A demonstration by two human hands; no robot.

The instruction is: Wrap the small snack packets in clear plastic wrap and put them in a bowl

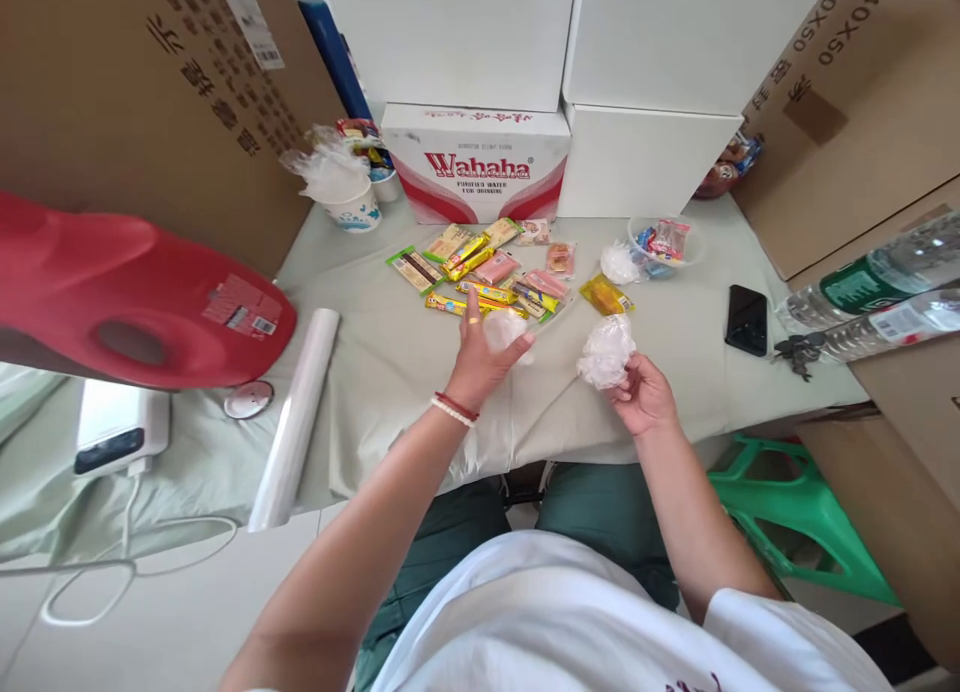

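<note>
My left hand has its thumb and fingers spread around a small clear plastic bundle, at the near edge of a pile of wrapped snacks. Whether its fingers press on the bundle does not show clearly. To the right, my right hand pinches a crumpled clear plastic bundle. Just beyond that lies a yellow packet. Another crumpled plastic bundle rests beside a clear round bowl with colourful wrapped sweets in it.
A white roll and a red jug are at the left. Behind stand a Wahaha box and a paper cup with plastic in it. A phone and bottles lie right.
</note>
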